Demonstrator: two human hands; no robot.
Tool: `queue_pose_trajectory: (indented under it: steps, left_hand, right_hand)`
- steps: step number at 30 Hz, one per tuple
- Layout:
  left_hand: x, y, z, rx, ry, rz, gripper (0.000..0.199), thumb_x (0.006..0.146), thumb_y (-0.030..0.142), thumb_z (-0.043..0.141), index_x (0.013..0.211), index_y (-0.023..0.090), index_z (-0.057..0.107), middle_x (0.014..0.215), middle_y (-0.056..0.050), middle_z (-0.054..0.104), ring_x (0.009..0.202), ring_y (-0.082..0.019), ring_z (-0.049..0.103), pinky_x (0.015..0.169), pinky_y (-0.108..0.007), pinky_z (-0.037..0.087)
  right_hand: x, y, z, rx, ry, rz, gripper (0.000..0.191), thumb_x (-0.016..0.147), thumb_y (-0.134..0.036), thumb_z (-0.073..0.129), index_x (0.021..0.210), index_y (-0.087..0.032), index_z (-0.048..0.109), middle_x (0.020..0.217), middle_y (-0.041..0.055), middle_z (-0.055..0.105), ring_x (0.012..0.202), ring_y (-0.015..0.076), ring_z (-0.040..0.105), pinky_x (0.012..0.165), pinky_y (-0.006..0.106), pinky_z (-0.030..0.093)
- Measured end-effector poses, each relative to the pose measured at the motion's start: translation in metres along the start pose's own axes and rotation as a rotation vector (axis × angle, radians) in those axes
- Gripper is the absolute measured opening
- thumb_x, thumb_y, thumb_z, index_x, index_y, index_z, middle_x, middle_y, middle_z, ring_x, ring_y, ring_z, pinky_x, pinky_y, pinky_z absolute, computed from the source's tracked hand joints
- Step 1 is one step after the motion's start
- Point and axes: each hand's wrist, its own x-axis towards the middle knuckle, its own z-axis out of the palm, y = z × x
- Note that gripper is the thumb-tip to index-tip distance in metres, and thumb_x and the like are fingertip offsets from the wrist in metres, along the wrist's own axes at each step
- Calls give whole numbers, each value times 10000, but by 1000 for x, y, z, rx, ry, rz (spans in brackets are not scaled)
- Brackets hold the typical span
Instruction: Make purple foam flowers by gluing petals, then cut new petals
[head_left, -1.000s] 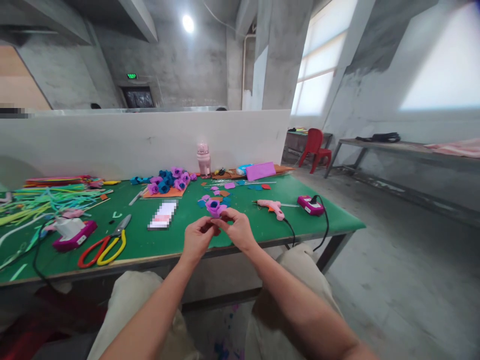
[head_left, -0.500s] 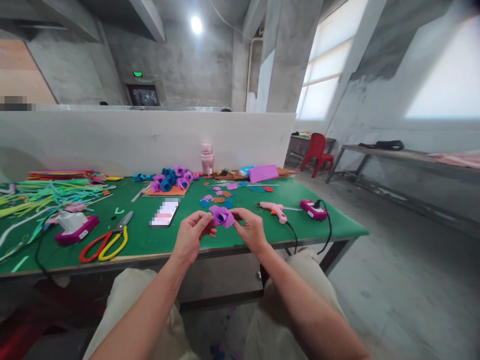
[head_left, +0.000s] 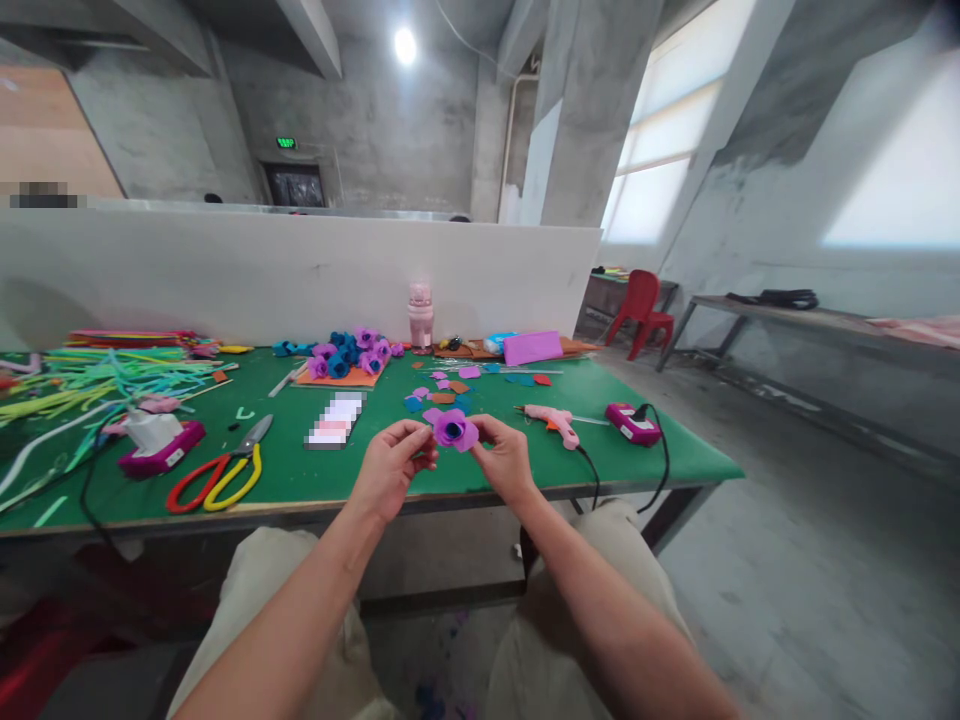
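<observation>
where both hands' grip [head_left: 453, 440] meets, the purple flower [head_left: 462, 420] sits between.

Your purple paper-like flower [head_left: 442, 420] is at twelve o'clock over the near part of the green surface [head_left: 315, 482], petals [head_left: 466, 432] spread around a dark blue centre [head_left: 453, 431] facing you, its rim pinched at nine o'clock by your left hand [head_left: 390, 462] and at four by your right hand [head_left: 505, 462].

Red chair [head_left: 643, 300] beside grey wall [head_left: 720, 215]
</observation>
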Motion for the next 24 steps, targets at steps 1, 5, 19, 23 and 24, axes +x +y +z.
queue_pose_trajectory:
  steps: [1,5,19,23,24]
  left_hand:
    - [1,-1,0,-12,3,-12,239,640,314,754,686,140,598,617,9,610,528,-94,571,500,-202,455]
    - [1,-1,1,3,0,26,238,689,348,716,688,152,581,631,15,609,538,-97,572,492,-205,458]
    - [2,-2,0,-10,17,-1,220,630,306,760,689,140,629,615,3,632,564,-102,580,518,-208,478]
    - [2,-3,0,-55,14,-44,238,621,304,771,712,142,622,613,1,641,572,-107,601,540,-212,488]
    - [3,-3,0,-57,16,-42,240,621,304,771,713,142,621,617,1,641,575,-106,601,543,-212,490]
  right_hand:
    - [0,0,0,8,-3,3,126,768,-241,591,829,-186,686,759,3,700,679,154,636,661,244,508]
    - [0,1,-2,-27,-3,-23,130,768,-222,583,839,-187,686,783,8,704,686,152,636,674,246,510]
    - [-1,3,2,-17,-25,-17,116,760,-199,588,822,-181,684,777,15,701,681,149,635,666,244,508]
    - [-1,4,4,8,-20,-1,101,753,-220,600,801,-181,680,746,3,695,663,146,631,652,240,505]
    - [-1,4,4,6,-17,-3,102,754,-222,598,801,-184,680,750,2,696,667,148,632,657,242,507]
